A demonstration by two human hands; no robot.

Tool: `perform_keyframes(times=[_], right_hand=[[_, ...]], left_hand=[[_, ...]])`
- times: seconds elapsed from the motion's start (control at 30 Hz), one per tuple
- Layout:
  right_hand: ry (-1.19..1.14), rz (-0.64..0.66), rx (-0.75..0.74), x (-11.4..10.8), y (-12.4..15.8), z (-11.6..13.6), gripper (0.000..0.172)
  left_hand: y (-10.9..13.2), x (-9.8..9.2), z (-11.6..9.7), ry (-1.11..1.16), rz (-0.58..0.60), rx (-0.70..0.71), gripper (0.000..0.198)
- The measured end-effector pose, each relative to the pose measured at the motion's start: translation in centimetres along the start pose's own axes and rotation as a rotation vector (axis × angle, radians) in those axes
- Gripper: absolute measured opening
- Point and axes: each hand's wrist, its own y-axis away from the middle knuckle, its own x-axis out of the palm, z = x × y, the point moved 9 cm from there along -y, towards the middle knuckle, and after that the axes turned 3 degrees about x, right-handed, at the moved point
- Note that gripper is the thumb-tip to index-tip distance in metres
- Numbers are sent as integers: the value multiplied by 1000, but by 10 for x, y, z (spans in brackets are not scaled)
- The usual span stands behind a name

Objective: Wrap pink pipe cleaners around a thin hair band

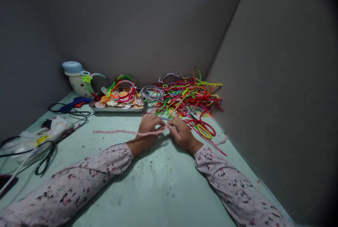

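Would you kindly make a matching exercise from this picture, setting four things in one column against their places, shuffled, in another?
Things
1. Pale pink fuzzy strand
2. Shallow silver metal tray
3. White spotted bottle with a light blue lid
4. Tangled heap of multicoloured fuzzy strands

Places
A. To the right of the tray, by the wall
B. Held by the left hand and right hand
C. Beneath seashells
D. Beyond the tray's left end

Pairs: 1-B, 2-C, 3-D, 4-A
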Motion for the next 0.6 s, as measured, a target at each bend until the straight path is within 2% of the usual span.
perform_keyframes(times=[0.2,0.6], right_hand=[[-3,-3,-8,0,0,0,15],[7,15,-12,1,-1,1,15]], left_hand=[[0,2,0,15,48,-30,18],[-1,1,-2,13,67,-77,17]])
